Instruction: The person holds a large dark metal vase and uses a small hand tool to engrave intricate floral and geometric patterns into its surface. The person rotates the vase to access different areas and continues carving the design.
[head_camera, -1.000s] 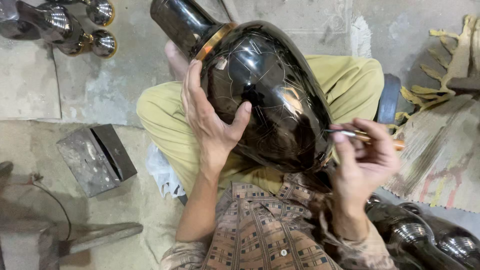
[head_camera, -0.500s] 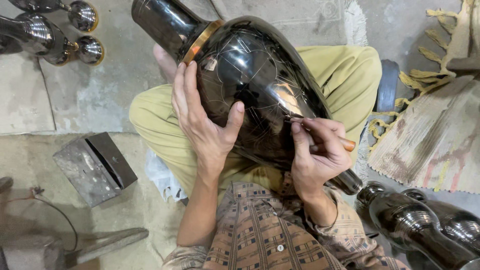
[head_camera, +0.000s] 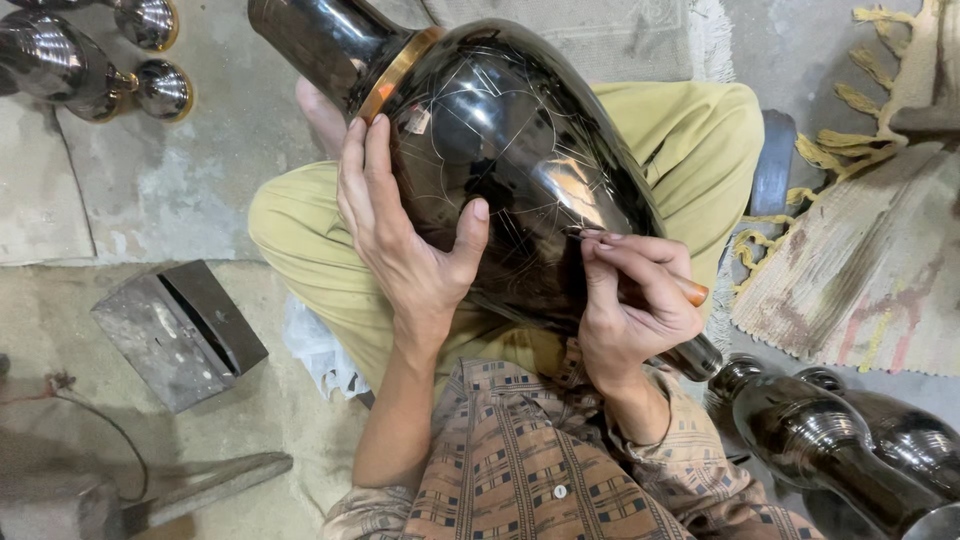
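The right hand (head_camera: 635, 310) is pinching a thin engraving tool (head_camera: 640, 262) between narrowed fingers, its tip touching the glossy black vase (head_camera: 500, 150) at centre frame. The left hand (head_camera: 405, 235) is spreading wide over the vase's shoulder, thumb hooked across, bracing it on the lap. Because the surface is curved and slick, the tip is likely risking a skid across the fine scratched lines if the bracing palm slackens or the vase rolls.

Further black vases (head_camera: 830, 440) are crowding the lower right, close to the working elbow; a fringed mat (head_camera: 860, 270) is lying at right, a metal block (head_camera: 175, 330) at lower left, and shiny metal pieces (head_camera: 100, 60) at upper left.
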